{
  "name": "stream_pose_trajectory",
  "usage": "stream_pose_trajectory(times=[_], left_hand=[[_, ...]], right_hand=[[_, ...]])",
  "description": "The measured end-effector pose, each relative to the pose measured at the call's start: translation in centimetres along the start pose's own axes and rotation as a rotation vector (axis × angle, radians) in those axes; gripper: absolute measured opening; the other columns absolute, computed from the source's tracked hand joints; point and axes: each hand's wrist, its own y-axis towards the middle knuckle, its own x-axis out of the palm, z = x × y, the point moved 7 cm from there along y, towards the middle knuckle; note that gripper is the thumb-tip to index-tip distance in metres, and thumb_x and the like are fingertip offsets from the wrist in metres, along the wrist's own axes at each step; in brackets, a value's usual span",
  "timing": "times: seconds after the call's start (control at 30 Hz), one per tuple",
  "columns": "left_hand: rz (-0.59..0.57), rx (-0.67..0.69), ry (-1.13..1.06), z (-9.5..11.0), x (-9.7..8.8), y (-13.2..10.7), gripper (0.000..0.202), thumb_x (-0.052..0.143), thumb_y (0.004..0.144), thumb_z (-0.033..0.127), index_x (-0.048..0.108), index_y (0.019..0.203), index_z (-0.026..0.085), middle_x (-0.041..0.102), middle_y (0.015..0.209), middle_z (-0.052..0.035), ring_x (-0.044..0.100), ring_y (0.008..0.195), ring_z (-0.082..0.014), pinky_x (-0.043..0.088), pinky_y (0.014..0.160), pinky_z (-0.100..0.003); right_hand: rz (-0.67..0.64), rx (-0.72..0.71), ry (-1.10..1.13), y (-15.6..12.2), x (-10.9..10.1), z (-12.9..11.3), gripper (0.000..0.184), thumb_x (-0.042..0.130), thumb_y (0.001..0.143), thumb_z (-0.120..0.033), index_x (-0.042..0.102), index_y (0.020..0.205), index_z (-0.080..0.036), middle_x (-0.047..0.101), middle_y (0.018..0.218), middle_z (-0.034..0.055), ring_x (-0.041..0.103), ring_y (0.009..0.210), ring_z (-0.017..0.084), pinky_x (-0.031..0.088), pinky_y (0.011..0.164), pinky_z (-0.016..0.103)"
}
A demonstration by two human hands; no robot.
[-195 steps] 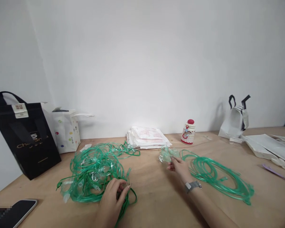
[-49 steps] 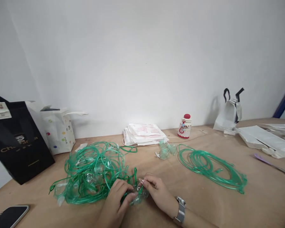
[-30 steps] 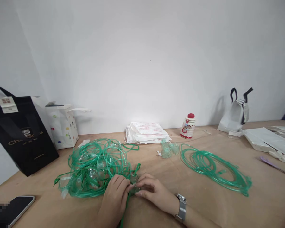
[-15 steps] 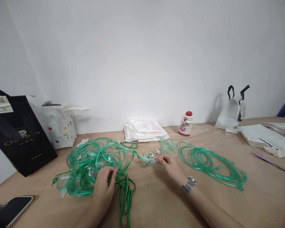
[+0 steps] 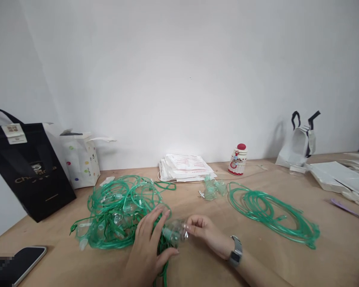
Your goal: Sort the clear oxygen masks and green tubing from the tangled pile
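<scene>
We note right hand [image 5: 206, 234] pinching mask [image 5: 174, 233], left hand [image 5: 148, 239] spread, holding nothing visible. Tangled tubes [image 5: 119, 217] at the mask's nine o'clock could snag it.

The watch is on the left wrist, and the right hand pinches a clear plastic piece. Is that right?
Not quite: the watch is on the right wrist, as the head view shows. The right hand does pinch the clear plastic piece.

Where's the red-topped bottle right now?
In the head view, the bottle stands right of centre at the back of the table, near the wall, just right of the packets and behind the coiled tubing.
</scene>
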Motion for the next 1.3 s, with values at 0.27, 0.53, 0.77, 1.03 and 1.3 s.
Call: stream_pose_trajectory(times=[0.27, 0.53, 0.77, 1.03, 1.3], left_hand=[[-0.232, -0.369, -0.441, -2.9, 3.6, -0.6, 0.051, 0.081, 0.053, 0.023, 0.052, 0.096, 0.021, 0.063, 0.094, -0.0042, 0.059, 0.09, -0.0239, 0.048, 0.079, -0.037], [-0.183, -0.623, -0.624, -3.3, 3.2, 0.1, 0.046, 0.079, 0.054, 0.023, 0.044, 0.083, 0.022, 0.061, 0.08, 0.0007, 0.06, 0.082, -0.0203, 0.047, 0.075, -0.032], [-0.197, -0.646, -0.608, -3.6, 3.5, -0.2, 0.048, 0.077, 0.056, 0.029, 0.047, 0.093, 0.021, 0.065, 0.089, -0.0032, 0.061, 0.087, -0.0222, 0.046, 0.081, -0.035], [-0.217, -0.595, -0.49, -3.6, 3.7, -0.6, 0.048, 0.077, 0.055, 0.027, 0.054, 0.097, 0.02, 0.066, 0.096, -0.0052, 0.06, 0.092, -0.0242, 0.044, 0.082, -0.036], [-0.236, -0.494, -0.343, -2.5, 3.1, -0.3, 0.048, 0.079, 0.056, 0.028, 0.059, 0.098, 0.018, 0.067, 0.095, -0.0059, 0.059, 0.091, -0.0259, 0.042, 0.082, -0.038]], right_hand=[[0.013, -0.175, -0.27, -0.5, 1.1, -1.4, 0.025, 0.063, 0.075, -0.041, 0.065, 0.069, -0.017, 0.061, 0.075, 0.0026, 0.055, 0.075, 0.017, 0.043, 0.073, 0.03], [0.203, -0.551, -0.659, -3.0, 1.7, -4.1, 0.017, 0.048, 0.086, -0.019, 0.057, 0.1, -0.023, 0.057, 0.09, 0.0053, 0.053, 0.089, 0.019, 0.043, 0.082, 0.033], [0.093, -0.535, -0.91, -2.5, 2.8, -2.6, 0.023, 0.053, 0.083, -0.016, 0.05, 0.105, -0.02, 0.055, 0.091, 0.0062, 0.051, 0.085, 0.021, 0.043, 0.077, 0.037], [0.048, -0.502, -1.085, -1.6, 2.4, -1.8, 0.019, 0.058, 0.078, -0.011, 0.051, 0.094, -0.017, 0.058, 0.085, 0.005, 0.05, 0.08, 0.021, 0.041, 0.076, 0.036], [0.039, -0.534, -1.235, -1.6, 2.9, -1.6, 0.015, 0.06, 0.076, -0.012, 0.049, 0.084, -0.017, 0.058, 0.082, 0.0027, 0.049, 0.074, 0.018, 0.036, 0.076, 0.035]])
